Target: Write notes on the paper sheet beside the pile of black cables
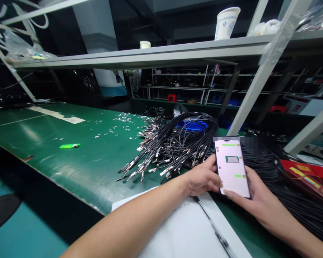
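Observation:
A smartphone (233,170) is held upright above the bench, its lit screen showing a chat with green bubbles and a small picture. My right hand (254,193) wraps its right edge and lower corner, thumb over the bottom of the screen. From the other side, my left hand (204,178) closes on the phone's lower left edge with curled fingers. Under my forearms lies a white sheet (177,229), crossed by a thin black cable (211,224) with a dark fitting. Just beyond my left hand is a heap of black cables (174,143) with metal-tipped ends.
The green bench top (78,165) carries a bright green tool, perhaps a cutter (70,146), scattered silvery bits (123,120) and a pale strip (59,114). More black cables (298,211) and a red package (307,175) lie right. Overhead, a shelf (177,57) holds a paper cup (227,24).

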Tool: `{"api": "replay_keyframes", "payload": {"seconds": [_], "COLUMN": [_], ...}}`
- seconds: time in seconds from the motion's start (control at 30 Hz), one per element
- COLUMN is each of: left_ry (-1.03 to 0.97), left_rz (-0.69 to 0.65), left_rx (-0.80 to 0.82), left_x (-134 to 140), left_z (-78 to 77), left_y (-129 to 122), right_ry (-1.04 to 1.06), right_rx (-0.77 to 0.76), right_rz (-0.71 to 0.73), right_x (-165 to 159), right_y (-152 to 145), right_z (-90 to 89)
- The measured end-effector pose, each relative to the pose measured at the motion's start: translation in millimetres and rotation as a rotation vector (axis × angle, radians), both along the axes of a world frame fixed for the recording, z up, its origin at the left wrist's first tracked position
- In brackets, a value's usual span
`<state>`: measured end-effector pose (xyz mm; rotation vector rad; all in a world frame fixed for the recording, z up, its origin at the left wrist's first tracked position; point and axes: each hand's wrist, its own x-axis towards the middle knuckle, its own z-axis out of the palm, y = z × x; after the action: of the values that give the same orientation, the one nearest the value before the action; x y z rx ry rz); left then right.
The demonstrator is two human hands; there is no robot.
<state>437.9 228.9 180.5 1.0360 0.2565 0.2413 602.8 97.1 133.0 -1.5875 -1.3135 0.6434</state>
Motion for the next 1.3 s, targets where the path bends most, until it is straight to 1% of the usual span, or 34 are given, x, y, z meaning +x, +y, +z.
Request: {"api": "replay_keyframes", "payload": {"seconds": [0.23,0.5,0.6,0.93,1.3], "left_ry": [-0.017,-0.024,-0.016,0.000,0.004], "left_rz": [-0.007,-0.015,-0.008,-0.009,-0.009], "left_rx": [0.002,-0.011,-0.001,0.005,0.011], "left_x": [-0.1,0.0,0.4,1.8,0.6], "left_z": [0.9,-0.3,-0.6,-2.2,-0.9], "left_y": [-0.8,0.0,-0.2,0.0,-0.5], "right_ry": [-0.022,-0.075,-0.074,0.003,0.031], "right_rx": [0.001,0.048,0.050,-0.008,-0.017], "right_rz": [0.005,-0.064,-0.070,0.026,0.041], "right_x": [0.0,5.3,6.1,5.5,3.0], "right_y": [-0.7,1.0,0.6,-1.2,0.0], "right_z": [1.6,-4.4,-5.3,-3.9,-0.3]}}
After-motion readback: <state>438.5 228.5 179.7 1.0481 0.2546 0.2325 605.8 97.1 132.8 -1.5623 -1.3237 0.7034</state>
